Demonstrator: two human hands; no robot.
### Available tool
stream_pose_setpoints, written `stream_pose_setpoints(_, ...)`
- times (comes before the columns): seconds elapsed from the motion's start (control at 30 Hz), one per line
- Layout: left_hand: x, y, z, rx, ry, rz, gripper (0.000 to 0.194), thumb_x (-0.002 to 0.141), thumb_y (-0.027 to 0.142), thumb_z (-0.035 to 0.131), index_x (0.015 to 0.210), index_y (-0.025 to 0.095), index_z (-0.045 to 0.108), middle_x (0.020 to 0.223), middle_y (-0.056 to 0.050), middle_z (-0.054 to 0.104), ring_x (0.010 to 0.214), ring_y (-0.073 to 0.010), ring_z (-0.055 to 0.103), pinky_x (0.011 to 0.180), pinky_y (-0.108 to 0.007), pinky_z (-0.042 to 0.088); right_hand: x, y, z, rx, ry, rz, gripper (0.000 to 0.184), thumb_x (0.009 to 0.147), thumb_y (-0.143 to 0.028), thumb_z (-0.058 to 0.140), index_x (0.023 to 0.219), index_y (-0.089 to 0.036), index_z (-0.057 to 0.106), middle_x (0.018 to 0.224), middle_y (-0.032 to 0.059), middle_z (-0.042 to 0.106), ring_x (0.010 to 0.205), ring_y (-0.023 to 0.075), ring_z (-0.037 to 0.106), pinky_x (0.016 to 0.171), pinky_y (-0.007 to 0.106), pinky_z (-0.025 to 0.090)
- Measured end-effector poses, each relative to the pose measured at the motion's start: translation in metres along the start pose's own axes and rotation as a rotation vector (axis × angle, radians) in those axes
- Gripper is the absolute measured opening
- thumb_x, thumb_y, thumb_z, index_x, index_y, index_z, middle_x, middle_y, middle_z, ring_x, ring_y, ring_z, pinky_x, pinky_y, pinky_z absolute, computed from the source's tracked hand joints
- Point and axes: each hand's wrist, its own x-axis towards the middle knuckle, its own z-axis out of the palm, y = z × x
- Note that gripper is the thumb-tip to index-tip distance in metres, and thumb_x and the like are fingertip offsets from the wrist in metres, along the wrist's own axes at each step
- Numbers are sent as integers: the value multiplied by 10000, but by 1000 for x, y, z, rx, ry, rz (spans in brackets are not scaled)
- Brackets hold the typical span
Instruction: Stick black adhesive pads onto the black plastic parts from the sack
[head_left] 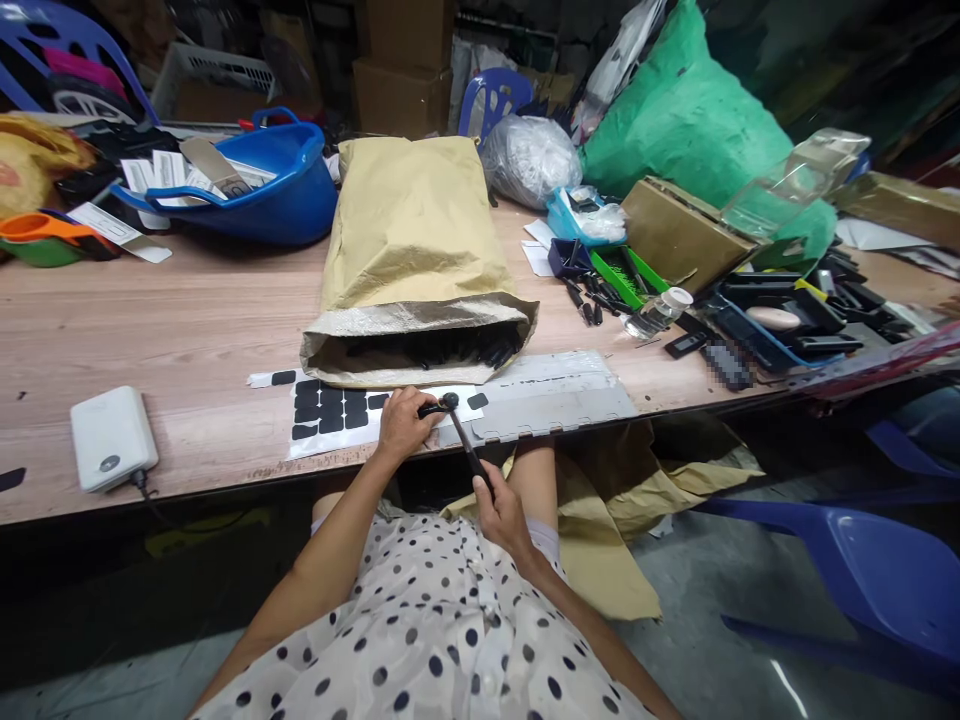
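My left hand [403, 425] is closed at the table's front edge, its fingers pinching a small black part [448, 402] with a rounded end. My right hand [502, 510] grips a slim tool [466, 443] with a dark handle and a greyish shaft, possibly a screwdriver. The tool's far end meets the black part; its exact tip cannot be made out. Under my left hand lies a white sheet with black rounded stickers [330, 408]. A grey flat board [562, 395] extends to the right. Just beyond, a tan paper sack [420, 230] lies with its mouth towards me, black pieces [435, 347] inside.
A white power bank [114, 440] with a cable lies at left. Behind it stands a blue basin [247, 210] holding white boxes. At right are a green tray [626, 275], a clear jar [658, 312] and a blue tray [765, 325] of black parts. A purple chair [885, 570] stands right.
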Motion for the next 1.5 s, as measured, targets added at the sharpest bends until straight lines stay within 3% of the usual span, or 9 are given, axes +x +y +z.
stream_pose_setpoints(0.23, 1, -3, 2, 25, 21, 35, 103, 785, 293, 732, 885, 271, 745, 855, -22, 669, 903, -238, 592, 855, -373, 475, 4, -9, -7, 59, 39, 199, 495, 955, -546, 416, 1171, -171, 658, 859, 62, 706, 786, 214, 644, 717, 320, 541)
stream_pose_setpoints(0.47, -23, 4, -10, -89, 35, 186, 141, 877, 330, 639, 936, 224, 712, 865, -39, 687, 848, -213, 619, 803, -346, 504, 8, -10, -4, 83, -2, 205, 381, 956, -505, 384, 997, -210, 622, 698, -7, 569, 635, 179, 538, 643, 304, 484)
stream_pose_setpoints(0.63, -77, 10, -12, -175, -151, 286, 210, 938, 363, 549, 975, 229, 707, 847, -39, 716, 742, -186, 662, 701, -296, 533, 7, -6, -2, 79, 6, 159, 377, 988, -475, 356, 1033, -211, 621, 725, 2, 600, 661, 186, 556, 659, 309, 493)
stream_pose_setpoints(0.83, -101, -2, -4, 44, -286, 121, 99, 877, 290, 625, 869, 229, 703, 772, -44, 721, 662, -230, 676, 566, -296, 471, 7, -5, -2, 70, -7, 164, 381, 991, -473, 357, 1066, -215, 626, 740, 18, 623, 664, 198, 582, 650, 317, 510)
stream_pose_setpoints(0.93, -87, 7, -8, 22, -272, 109, 119, 879, 314, 633, 826, 226, 695, 661, -10, 675, 600, -194, 636, 551, -276, 431, 7, -7, -3, 75, -9, 157, 377, 988, -476, 363, 1058, -216, 627, 734, 11, 617, 646, 193, 571, 638, 316, 509)
stream_pose_setpoints(1.07, -44, 28, -16, -69, -50, 55, 231, 917, 387, 560, 826, 214, 684, 647, 2, 653, 598, -150, 607, 611, -263, 455, 8, -6, -3, 82, -6, 146, 391, 989, -480, 361, 1047, -204, 632, 720, 2, 599, 630, 178, 548, 635, 306, 498)
stream_pose_setpoints(1.23, 30, 35, -19, 57, 194, -249, 298, 865, 481, 591, 903, 195, 670, 879, -93, 714, 863, -269, 683, 771, -367, 518, 8, 3, 0, 75, 1, 131, 415, 994, -490, 361, 1074, -189, 636, 678, -18, 557, 614, 159, 527, 611, 276, 477)
stream_pose_setpoints(1.37, 69, 27, -19, 140, 198, -529, 498, 803, 653, 622, 915, 170, 672, 1017, -212, 722, 1014, -396, 679, 824, -489, 526, 8, 8, 1, 63, 4, 109, 427, 995, -492, 358, 1076, -187, 644, 665, -24, 544, 608, 152, 518, 604, 265, 469)
stream_pose_setpoints(1.5, 85, 15, -20, 146, 129, -615, 413, 716, 603, 738, 797, 203, 671, 952, -200, 737, 1026, -419, 686, 792, -501, 534, 8, 8, 2, 61, 8, 108, 426, 995, -486, 354, 1078, -194, 652, 669, -17, 554, 607, 159, 521, 598, 270, 473)
